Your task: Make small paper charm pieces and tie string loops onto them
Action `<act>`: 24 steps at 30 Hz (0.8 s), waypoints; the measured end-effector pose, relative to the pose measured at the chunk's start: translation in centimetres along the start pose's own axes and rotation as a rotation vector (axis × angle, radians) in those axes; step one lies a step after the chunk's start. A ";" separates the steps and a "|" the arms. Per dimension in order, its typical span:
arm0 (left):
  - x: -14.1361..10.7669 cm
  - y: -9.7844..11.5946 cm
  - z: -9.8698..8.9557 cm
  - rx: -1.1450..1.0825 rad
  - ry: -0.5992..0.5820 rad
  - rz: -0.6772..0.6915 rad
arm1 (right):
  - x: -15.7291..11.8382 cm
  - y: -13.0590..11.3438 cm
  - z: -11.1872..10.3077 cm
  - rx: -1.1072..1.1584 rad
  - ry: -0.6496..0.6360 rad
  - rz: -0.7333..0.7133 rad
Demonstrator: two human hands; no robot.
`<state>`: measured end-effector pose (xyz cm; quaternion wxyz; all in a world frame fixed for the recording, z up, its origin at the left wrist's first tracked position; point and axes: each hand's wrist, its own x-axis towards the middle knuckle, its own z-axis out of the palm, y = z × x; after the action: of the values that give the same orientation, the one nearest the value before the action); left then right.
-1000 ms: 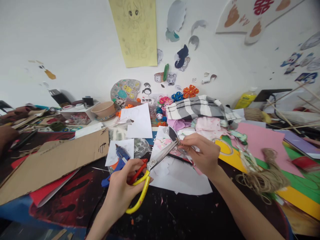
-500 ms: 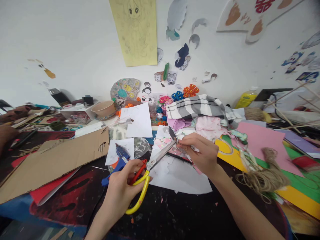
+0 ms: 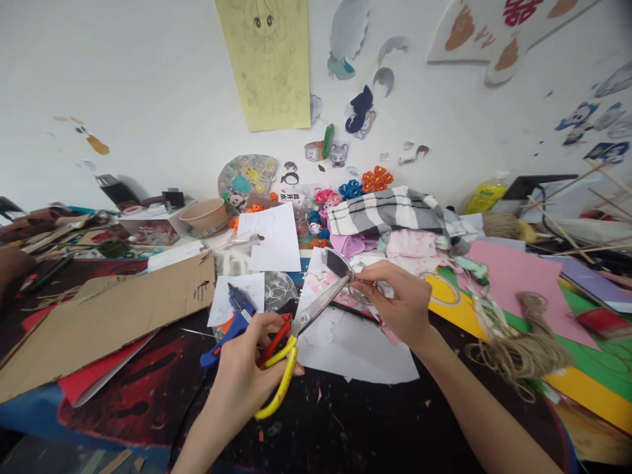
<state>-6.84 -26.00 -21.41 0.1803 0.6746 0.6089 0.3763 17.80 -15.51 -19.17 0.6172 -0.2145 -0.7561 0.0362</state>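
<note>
My left hand (image 3: 251,368) is closed around the red and yellow handles of a pair of scissors (image 3: 284,375), whose blades point up and to the right. At the blade tips, my right hand (image 3: 395,299) pinches a small dark, shiny piece (image 3: 337,263) with a thin rim; its exact kind is unclear. Part of a transparent item shows beneath those fingers. White paper (image 3: 360,349) lies below the blades on the black table. Left of the scissors, a blue glue gun (image 3: 239,319) rests on a white sheet.
Brown cardboard (image 3: 123,299) lies at the left. Twine (image 3: 528,345), pink paper (image 3: 518,276) and green and yellow sheets are at the right. Checked cloth (image 3: 390,214) and a bowl (image 3: 204,216) stand along the wall. Part of another person's hand (image 3: 14,266) shows at the far left.
The dark piece has turned and more of its surface shows, farther left. My left hand and the scissors' yellow handle have shifted slightly right.
</note>
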 end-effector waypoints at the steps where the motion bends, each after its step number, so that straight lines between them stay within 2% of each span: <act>1: 0.0 -0.2 0.1 0.007 -0.007 -0.019 | 0.0 0.0 0.0 0.004 0.005 0.006; 4: -0.1 -0.7 0.5 -0.082 -0.002 -0.045 | 0.1 0.0 -0.1 0.010 0.019 0.026; 7: 0.0 -0.7 0.7 -0.276 0.074 -0.014 | 0.1 0.0 -0.2 0.032 0.019 0.088; 9: 0.4 0.0 0.8 -0.389 0.123 -0.005 | 0.0 0.0 -0.2 0.080 -0.022 0.172; 12: 1.6 2.3 1.4 -0.595 0.208 0.003 | -0.2 -0.2 0.1 0.166 -0.116 0.275; 14: 2.5 4.2 2.2 -0.653 0.258 0.015 | -0.4 -0.3 0.3 0.172 -0.154 0.263; 18: 3.9 6.6 4.0 -0.735 0.222 -0.007 | -0.5 -0.7 0.7 0.142 -0.193 0.153; 24: 4.4 6.9 5.3 -0.759 0.257 -0.044 | -0.5 -0.9 0.7 0.119 -0.222 0.091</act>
<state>1.57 -22.00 -18.76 0.3470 0.4942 0.4586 0.6519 16.94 -16.36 -19.54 0.5390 -0.2061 -0.8059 0.1323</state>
